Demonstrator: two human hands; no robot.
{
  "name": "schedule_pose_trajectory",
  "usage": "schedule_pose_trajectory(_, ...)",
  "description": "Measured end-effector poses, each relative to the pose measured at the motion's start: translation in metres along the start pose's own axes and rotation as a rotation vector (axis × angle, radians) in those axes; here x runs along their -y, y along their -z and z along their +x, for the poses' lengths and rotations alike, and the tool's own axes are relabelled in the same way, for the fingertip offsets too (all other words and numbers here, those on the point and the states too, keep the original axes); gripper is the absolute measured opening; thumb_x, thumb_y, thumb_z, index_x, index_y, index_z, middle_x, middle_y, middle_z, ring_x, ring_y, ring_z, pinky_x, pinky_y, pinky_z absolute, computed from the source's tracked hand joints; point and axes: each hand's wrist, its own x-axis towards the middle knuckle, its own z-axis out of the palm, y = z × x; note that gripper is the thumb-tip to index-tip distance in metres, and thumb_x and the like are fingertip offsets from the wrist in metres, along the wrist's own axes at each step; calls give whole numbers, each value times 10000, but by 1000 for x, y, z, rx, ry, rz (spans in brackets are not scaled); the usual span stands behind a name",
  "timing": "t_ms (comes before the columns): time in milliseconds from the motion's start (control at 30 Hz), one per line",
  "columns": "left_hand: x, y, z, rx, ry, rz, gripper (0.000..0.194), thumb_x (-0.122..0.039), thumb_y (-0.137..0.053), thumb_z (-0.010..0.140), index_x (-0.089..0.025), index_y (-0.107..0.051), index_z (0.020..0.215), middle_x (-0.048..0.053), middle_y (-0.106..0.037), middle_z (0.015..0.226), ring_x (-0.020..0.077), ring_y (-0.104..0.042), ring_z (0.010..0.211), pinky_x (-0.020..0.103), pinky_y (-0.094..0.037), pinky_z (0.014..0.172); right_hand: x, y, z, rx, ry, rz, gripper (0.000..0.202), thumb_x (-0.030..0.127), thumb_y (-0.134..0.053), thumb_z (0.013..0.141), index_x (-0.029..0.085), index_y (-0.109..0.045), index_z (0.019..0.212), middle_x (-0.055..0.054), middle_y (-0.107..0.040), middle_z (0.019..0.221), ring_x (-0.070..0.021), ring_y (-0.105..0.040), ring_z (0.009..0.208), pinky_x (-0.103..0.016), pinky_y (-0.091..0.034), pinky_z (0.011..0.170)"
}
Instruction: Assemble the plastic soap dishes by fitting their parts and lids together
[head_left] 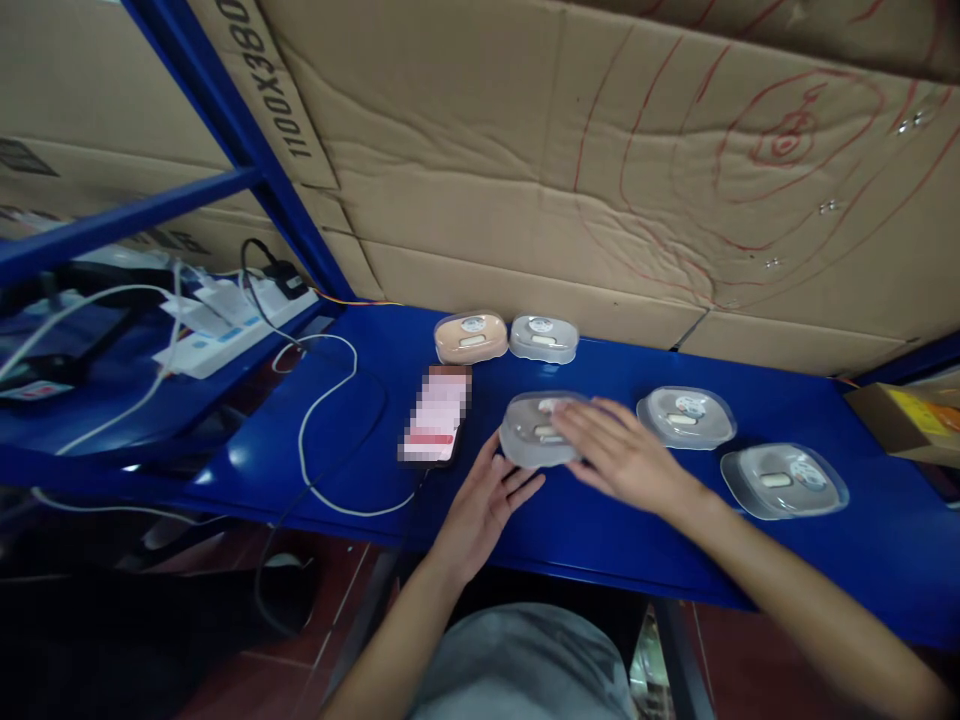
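Note:
A grey oval plastic box [523, 425] with a clear lid is between my two hands, slightly tilted. My left hand [484, 505] holds its near left edge, thumb at the side and fingers partly spread below. Across the right part of the lid lies my right hand [619, 455], its fingers covering part of a round sticker and gripping that side. Two similar clear-lidded boxes, one [686, 418] and another [786, 481], lie to the right. Behind stand a peach-coloured box [471, 339] and a grey box [544, 340], side by side.
A phone [435, 415] with a blurred-out screen lies left of the held box, a white cable [303, 440] looping beside it. Farther left is a white power strip [232, 335]. Cardboard [480, 200] walls the back of the blue table [600, 530]. An open carton [892, 425] stands at right.

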Motion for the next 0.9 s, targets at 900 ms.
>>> schedule_pose_trajectory(900,-1,0,0,25,26,56,343,-318,-689,985,-155,-696,1287,160,-765,1244,298,-735,1123,480,-533,1048,-88,-60,80,191,-437,-53,692,371,-545,1034,90,-350,1636,-222,-384,1704,-376,-381,1568,-554,-317,1270)
